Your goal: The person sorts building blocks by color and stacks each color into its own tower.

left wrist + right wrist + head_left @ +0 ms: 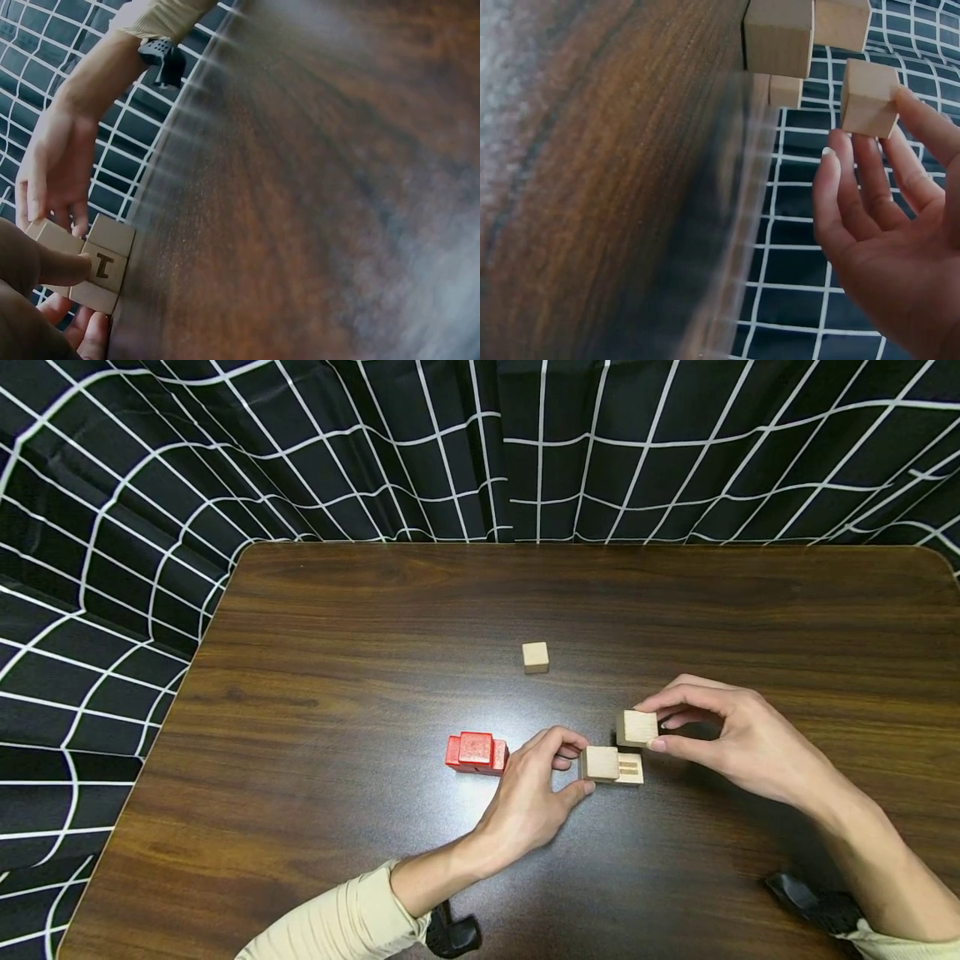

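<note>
My left hand [528,793] pinches a plain wooden block [601,762] between thumb and fingers. This block sits raised over a lower wooden block [630,768] with dark marks on its top, which shows to its right. In the left wrist view, the left thumb lies against blocks near a face with a dark printed character [105,265]. My right hand [750,739] pinches another wooden cube [640,728] between thumb and fingers, just behind and right of that stack. In the right wrist view the held cube [870,97] appears apart from the other blocks.
Left of my left hand stands a group of red blocks [476,750], one raised above the others. A single wooden cube [536,657] lies farther back on the brown table [360,635]. Black cloth with a white grid [420,452] hangs behind the table and along its left.
</note>
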Tool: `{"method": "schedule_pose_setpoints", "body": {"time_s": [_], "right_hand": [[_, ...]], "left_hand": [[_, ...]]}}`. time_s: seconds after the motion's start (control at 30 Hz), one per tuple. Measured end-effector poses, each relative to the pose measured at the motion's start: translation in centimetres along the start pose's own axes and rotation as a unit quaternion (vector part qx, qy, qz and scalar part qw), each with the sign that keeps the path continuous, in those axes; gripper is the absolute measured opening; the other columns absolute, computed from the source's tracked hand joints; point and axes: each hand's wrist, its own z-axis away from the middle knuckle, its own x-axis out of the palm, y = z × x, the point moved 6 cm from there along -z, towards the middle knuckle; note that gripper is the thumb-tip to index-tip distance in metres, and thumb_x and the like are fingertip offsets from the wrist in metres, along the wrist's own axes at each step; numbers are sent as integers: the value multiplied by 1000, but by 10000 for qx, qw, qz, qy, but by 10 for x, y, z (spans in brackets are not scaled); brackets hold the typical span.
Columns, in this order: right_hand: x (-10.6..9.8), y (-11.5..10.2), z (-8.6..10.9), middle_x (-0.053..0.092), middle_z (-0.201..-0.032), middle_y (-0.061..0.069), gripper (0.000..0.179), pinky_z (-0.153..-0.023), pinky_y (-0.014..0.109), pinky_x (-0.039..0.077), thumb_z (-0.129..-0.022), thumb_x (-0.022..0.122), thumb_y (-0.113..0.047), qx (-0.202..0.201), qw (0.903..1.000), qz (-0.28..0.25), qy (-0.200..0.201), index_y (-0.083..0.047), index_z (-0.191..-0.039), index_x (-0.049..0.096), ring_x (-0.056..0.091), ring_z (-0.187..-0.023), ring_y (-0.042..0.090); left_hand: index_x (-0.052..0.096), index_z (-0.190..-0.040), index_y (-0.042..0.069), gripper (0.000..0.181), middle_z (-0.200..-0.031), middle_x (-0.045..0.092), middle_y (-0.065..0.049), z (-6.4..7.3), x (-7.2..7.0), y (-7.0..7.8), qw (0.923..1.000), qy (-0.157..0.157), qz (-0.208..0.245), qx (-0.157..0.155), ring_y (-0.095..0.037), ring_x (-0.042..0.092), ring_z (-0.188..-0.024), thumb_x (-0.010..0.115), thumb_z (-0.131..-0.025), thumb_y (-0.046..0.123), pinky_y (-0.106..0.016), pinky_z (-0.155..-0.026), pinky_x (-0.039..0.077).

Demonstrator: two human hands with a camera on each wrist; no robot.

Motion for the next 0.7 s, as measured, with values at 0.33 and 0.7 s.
{"method": "schedule_pose_setpoints", "body": {"time_s": [0.33,0.7], "right_hand": [[6,1,5,67,-103,-10,44,-78,18,55,-76,83,3,-148,9993,-288,-204,-23,-110,70,64,-91,8],[9,3,13,67,-102,-11,43,-78,19,54,-76,84,-1,-55,9993,-209,-296,-26,-108,70,65,-91,8]], "left_hand": [[63,-115,19,39,-113,65,6,0,-1,-1,10000,69,-42,10,-6,62,-97,82,-82,11,-17,-88,50],[62,-116,19,40,-114,65,6,0,1,0,10000,9,7,52,-6,62,-97,82,-82,11,-17,-88,50]]}}
